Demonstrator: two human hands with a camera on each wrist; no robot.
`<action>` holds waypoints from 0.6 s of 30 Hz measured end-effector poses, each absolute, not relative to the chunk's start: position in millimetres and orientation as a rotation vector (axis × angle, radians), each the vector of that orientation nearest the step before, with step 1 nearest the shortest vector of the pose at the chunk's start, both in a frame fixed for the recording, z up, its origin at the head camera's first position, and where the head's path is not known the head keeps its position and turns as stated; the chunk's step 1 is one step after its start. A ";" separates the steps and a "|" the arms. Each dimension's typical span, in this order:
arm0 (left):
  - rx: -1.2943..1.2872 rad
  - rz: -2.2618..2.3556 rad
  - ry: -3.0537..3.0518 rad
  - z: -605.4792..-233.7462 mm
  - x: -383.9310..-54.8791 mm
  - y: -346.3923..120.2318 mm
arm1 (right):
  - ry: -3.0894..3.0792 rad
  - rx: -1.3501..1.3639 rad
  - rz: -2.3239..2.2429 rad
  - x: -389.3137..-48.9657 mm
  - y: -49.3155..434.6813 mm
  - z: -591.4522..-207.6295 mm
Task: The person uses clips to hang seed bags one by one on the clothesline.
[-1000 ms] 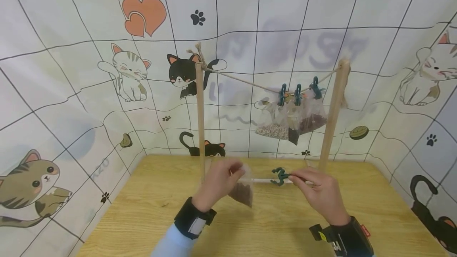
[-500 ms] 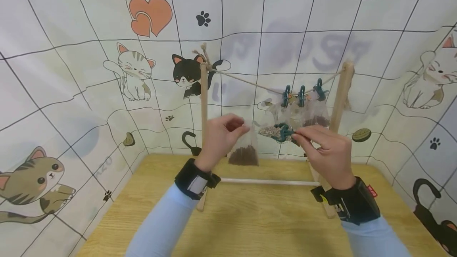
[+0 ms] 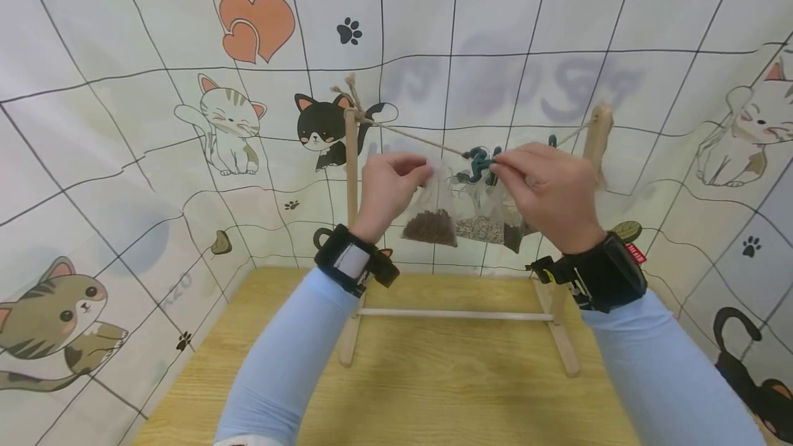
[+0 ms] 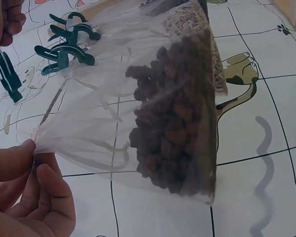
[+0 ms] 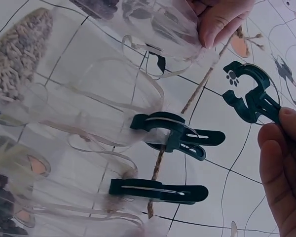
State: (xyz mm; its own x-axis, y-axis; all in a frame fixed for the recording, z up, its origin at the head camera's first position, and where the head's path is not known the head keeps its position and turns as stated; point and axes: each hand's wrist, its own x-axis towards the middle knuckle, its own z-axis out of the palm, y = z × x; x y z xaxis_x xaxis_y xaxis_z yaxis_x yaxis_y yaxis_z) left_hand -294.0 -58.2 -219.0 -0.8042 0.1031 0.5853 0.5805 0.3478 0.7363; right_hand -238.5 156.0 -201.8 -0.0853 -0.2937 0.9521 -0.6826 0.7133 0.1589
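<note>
My left hand pinches the gathered top of a sheer bag, up against the rope. Dark brown lumps fill the bottom of this bag, clearest in the left wrist view. Between thumb and fingers, my right hand squeezes the handles of a green clip. In the right wrist view that clip has its jaws spread, apart from the rope. Beside the held bag hangs a bag of pale pellets, fastened by another green clip. My right hand partly hides the further hanging bags in the head view.
Two wooden posts, left and right, carry the rope. A white crossbar joins them low down. The frame stands on a wood-grain table. A cat-print cloth surrounds it behind and at the sides.
Both hands have risen from near the tabletop to rope height. The left carries the bag of brown lumps up with it, and the right brings the green clip beside it.
</note>
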 end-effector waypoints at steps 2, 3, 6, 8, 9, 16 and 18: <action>-0.587 -1.474 -2.180 -216.1 -297.5 -55.9 | -1.682 0.785 0.367 -242.3 154.6 -196.1; -0.579 -1.482 -2.184 -214.8 -299.1 -54.7 | -1.692 0.780 0.351 -244.0 154.0 -193.4; -0.557 -1.519 -2.191 -212.6 -303.2 -51.5 | -1.721 0.800 0.342 -249.1 151.8 -187.0; -0.539 -1.551 -2.193 -211.8 -305.3 -49.9 | -1.755 0.820 0.342 -252.0 150.6 -183.8; -0.528 -1.566 -2.195 -211.4 -305.9 -49.3 | -1.773 0.832 0.350 -253.4 149.7 -182.8; -0.490 -1.596 -2.209 -209.3 -311.5 -45.8 | -1.842 0.830 0.330 -264.9 145.4 -178.8; -0.488 -1.613 -2.205 -208.6 -313.3 -45.0 | -1.868 0.826 0.325 -267.6 144.9 -177.2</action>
